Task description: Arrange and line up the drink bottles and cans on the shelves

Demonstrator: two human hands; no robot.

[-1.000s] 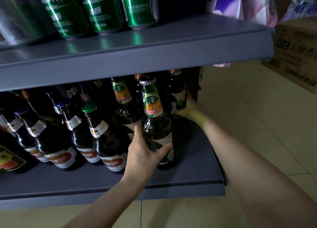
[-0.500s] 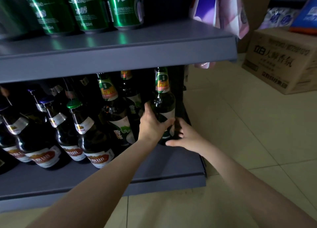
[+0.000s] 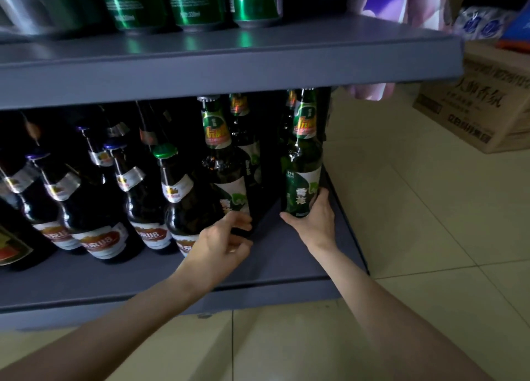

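A green Snow beer bottle (image 3: 303, 176) is being held upright at the right end of the lower shelf (image 3: 286, 260), at about 3 o'clock from the rest of the row. Its base is being gripped by the right hand (image 3: 315, 218), with the thumb laid across the front at the bottom of the label and the fingers curled round the far right side. Whether the bottle is resting on the shelf or being held just clear of it cannot be told.

A second green Snow bottle (image 3: 222, 165) is standing at 9 o'clock from the first, a dark gap being left between them. Its lower label is being touched by the fingertips of the left hand (image 3: 222, 241), the fingers loosely spread and partly curled; no firm grip is being shown. More green bottles are being glimpsed behind, in shadow.

At 9 o'clock from the left hand, brown beer bottles (image 3: 94, 208) with red and white labels are being kept in a tight slanting row, touching one another.

On the upper shelf (image 3: 229, 65), at 12 o'clock, green beer cans (image 3: 198, 4) are being displayed side by side. At 2 o'clock, on the tiled floor (image 3: 430, 237), a cardboard carton (image 3: 473, 102) is sitting.
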